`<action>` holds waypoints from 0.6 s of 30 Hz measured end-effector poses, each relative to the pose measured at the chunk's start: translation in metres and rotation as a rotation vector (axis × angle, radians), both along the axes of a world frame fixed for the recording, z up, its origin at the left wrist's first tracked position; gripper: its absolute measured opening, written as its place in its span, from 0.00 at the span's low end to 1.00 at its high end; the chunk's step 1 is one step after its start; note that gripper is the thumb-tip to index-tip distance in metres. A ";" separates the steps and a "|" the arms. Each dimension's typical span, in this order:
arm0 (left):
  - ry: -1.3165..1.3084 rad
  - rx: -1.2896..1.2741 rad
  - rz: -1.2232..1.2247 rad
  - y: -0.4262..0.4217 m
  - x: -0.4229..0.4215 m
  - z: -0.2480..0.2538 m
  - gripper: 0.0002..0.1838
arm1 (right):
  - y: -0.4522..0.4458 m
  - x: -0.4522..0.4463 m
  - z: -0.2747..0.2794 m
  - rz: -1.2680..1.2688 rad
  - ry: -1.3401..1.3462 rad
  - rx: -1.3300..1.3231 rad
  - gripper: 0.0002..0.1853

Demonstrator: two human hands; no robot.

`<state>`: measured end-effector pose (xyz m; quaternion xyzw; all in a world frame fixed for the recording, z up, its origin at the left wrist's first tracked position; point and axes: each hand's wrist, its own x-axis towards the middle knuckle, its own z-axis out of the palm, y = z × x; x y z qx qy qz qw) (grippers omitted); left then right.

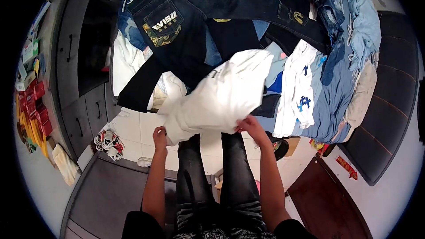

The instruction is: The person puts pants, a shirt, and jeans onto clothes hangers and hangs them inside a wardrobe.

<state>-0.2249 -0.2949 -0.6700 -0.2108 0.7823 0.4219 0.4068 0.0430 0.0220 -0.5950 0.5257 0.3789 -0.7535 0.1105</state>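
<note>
A white garment [221, 95] is spread in the air in front of my legs, partly smeared by motion; whether it is a shirt or trousers I cannot tell. My left hand [160, 136] has its fingers closed on the near left corner. On the near right edge, my right hand [251, 129] pinches the same cloth. Just beyond lie dark jeans [177, 46] with a white EVISU print and gold patches on the pockets. To the right of the held cloth is a white garment with blue crosses [293, 90], laid lengthwise on the pile.
Denim clothes [363, 22] and a blue-grey cloth [330, 99] heap up on the right. A dark padded seat [384, 93] stands beyond them. Grey cabinets [82, 119] line the left side, with sneakers [109, 144] on the floor. A brown wooden stool [327, 199] is at lower right.
</note>
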 end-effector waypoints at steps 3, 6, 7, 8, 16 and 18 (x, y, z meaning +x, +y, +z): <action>0.151 -0.118 0.025 -0.046 -0.011 -0.033 0.06 | -0.012 0.038 -0.046 -0.208 -0.083 -0.003 0.16; 0.299 -0.293 -0.078 -0.034 -0.010 -0.045 0.11 | -0.027 0.053 -0.097 -0.500 -0.285 0.215 0.19; 0.455 -0.320 -0.173 -0.046 -0.003 -0.075 0.17 | -0.025 0.052 -0.110 -0.472 -0.298 0.355 0.21; 0.582 -0.443 -0.312 -0.012 0.005 -0.049 0.18 | -0.022 0.053 -0.127 -0.470 -0.303 0.351 0.21; 0.751 -0.224 -0.882 0.151 0.075 0.080 0.28 | -0.035 0.037 -0.146 -0.256 -0.374 0.550 0.20; 0.755 -0.358 -1.031 0.165 0.086 0.084 0.30 | -0.034 0.045 -0.150 -0.242 -0.340 0.274 0.14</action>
